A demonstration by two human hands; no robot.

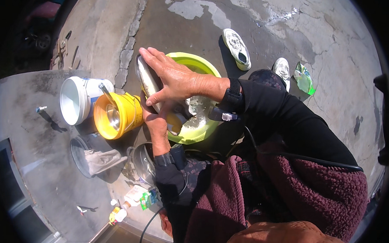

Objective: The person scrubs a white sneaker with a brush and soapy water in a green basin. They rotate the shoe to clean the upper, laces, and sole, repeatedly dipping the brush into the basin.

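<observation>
A white, dark-edged shoe [147,80] is held on its side over the left rim of a lime-green basin [188,57]. My right hand [171,77] lies along it, fingers stretched over its side and thumb pressed lower down. Below, my left hand [155,118] grips the shoe's near end; its fingers are partly hidden. Foamy water [198,117] fills the basin, and a dark object with a yellowish edge [176,122] sticks up beside my left wrist. It is too shaded to name.
A white bucket [76,100] and a yellow bucket [113,115] holding a metal ladle stand left. Nearer are a grey tub [80,155] with a cloth, a metal pot [142,164] and bottles [135,194]. White sneakers [237,49] and a green plastic packet [303,79] lie right.
</observation>
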